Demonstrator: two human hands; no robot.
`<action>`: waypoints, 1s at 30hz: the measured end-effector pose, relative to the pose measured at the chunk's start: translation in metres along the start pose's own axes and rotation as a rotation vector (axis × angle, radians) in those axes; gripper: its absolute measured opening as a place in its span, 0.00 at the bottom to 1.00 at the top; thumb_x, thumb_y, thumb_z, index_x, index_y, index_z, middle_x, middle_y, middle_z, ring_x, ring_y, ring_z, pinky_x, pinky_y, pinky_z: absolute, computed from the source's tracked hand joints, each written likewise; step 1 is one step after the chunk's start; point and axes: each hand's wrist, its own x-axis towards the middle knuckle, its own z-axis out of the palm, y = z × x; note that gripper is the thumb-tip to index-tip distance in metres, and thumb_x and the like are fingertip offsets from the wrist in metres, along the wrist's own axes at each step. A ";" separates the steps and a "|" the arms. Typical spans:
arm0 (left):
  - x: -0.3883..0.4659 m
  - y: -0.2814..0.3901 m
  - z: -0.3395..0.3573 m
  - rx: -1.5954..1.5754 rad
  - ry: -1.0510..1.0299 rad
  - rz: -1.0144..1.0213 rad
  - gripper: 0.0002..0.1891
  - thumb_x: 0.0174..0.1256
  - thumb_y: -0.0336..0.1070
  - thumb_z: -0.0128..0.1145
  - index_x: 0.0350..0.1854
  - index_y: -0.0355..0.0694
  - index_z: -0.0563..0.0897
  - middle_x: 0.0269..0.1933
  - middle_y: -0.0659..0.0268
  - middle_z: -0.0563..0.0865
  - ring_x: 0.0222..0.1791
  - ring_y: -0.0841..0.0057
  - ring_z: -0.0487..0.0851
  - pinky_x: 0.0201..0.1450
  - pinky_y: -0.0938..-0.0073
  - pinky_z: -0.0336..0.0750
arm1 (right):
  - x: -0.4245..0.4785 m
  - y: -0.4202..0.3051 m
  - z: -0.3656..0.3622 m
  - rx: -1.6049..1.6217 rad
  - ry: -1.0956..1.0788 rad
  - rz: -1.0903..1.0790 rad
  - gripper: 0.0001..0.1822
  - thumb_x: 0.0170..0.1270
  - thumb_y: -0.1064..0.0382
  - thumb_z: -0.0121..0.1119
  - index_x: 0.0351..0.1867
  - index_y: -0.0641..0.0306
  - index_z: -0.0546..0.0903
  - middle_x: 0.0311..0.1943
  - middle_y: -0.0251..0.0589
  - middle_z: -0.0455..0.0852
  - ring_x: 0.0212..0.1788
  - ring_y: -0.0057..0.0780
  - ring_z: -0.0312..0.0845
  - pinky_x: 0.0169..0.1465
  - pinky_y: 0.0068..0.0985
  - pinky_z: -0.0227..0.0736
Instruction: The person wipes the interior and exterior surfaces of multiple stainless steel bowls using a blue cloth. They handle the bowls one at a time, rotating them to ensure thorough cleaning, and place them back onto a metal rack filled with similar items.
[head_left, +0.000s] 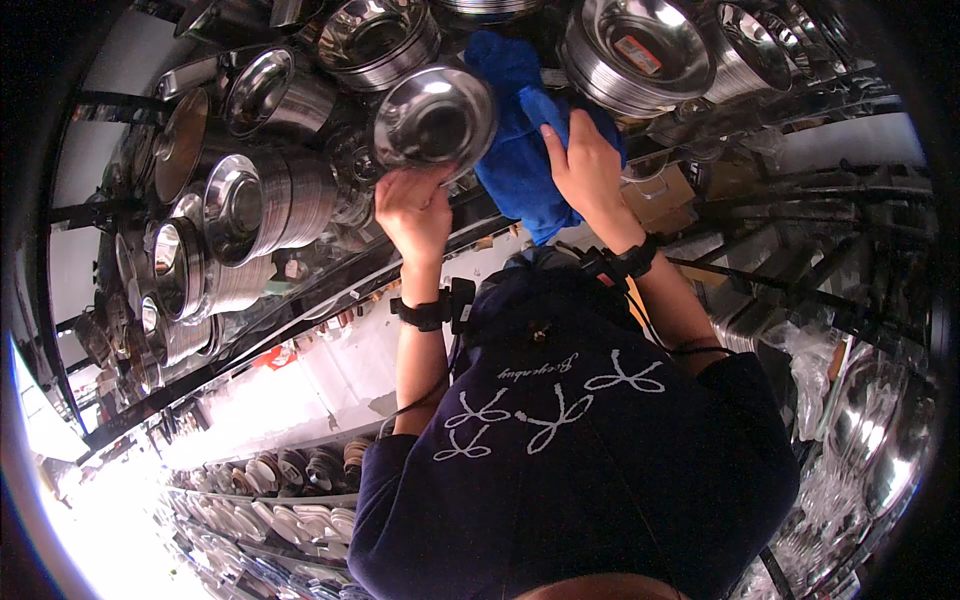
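Note:
My left hand (416, 210) grips the near rim of a shiny stainless steel bowl (427, 120), which is tilted so that its inside faces up toward me. A blue cloth (517, 154) is bunched in my right hand (589, 169), with its lower end hanging over the shelf edge. The cloth lies close beside the bowl's right rim; whether they touch I cannot tell. Just behind the held bowl stands a stack of steel bowls (379, 41). Another stack of wider steel basins (637, 56), the top one bearing a red label, is beyond the cloth.
Nested steel basins (262, 202) and a steel pot (277, 94) crowd the shelf at left. The dark shelf edge (337, 281) runs diagonally before me. Below are a cardboard box (660, 199) and racks of dishes (300, 517). Plastic-wrapped metalware (862, 442) stands at right.

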 end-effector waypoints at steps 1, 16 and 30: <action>0.001 0.004 0.005 -0.032 -0.026 0.013 0.14 0.45 0.21 0.63 0.32 0.47 0.92 0.33 0.68 0.91 0.36 0.71 0.87 0.53 0.69 0.76 | 0.000 -0.001 -0.005 0.022 0.008 0.026 0.18 0.71 0.52 0.60 0.37 0.68 0.73 0.29 0.54 0.81 0.30 0.53 0.83 0.30 0.40 0.79; 0.016 0.032 0.022 -0.194 -0.296 0.134 0.23 0.49 0.25 0.61 0.52 0.43 0.87 0.68 0.59 0.77 0.74 0.55 0.66 0.78 0.48 0.55 | 0.016 -0.007 -0.026 0.043 0.069 -0.042 0.18 0.72 0.54 0.59 0.51 0.67 0.74 0.38 0.53 0.87 0.34 0.49 0.87 0.33 0.37 0.81; 0.017 0.017 0.069 -0.909 -0.290 -0.679 0.31 0.83 0.52 0.39 0.73 0.29 0.66 0.67 0.54 0.77 0.67 0.70 0.72 0.73 0.71 0.61 | 0.027 -0.012 0.008 -0.198 -0.154 0.002 0.13 0.69 0.57 0.60 0.46 0.63 0.76 0.32 0.50 0.85 0.32 0.48 0.86 0.32 0.38 0.80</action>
